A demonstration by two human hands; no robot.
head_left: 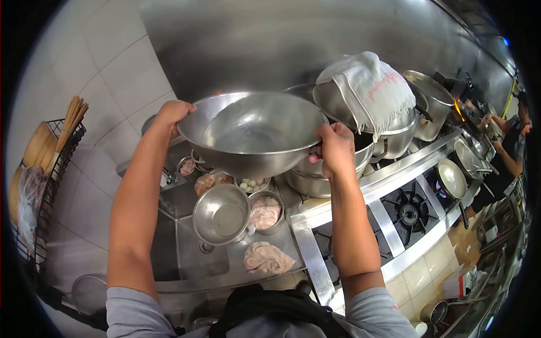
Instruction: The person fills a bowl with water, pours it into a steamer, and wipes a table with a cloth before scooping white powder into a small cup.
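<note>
A large, wide steel mixing bowl (248, 124) is held up in front of me, tilted a little so its bare inside shows. My left hand (174, 114) grips its left rim, fingers closed. On the right rim, my right hand (337, 147) is closed with the thumb on top. Below the bowl, a metal strainer (222, 214) rests over the sink area. Beside it stands a steel pot of raw meat (265, 213), and a pale piece of raw meat (268, 258) lies on the steel counter. A bowl of small white round pieces (252, 184) is partly hidden.
Large pots (394, 132) stand along the back of the stove, one under a white towel (372, 90). A gas burner (409, 211) and a frying pan (452, 179) are at right. A co-worker (507, 152) works by a flame. A wire rack (56, 163) hangs left.
</note>
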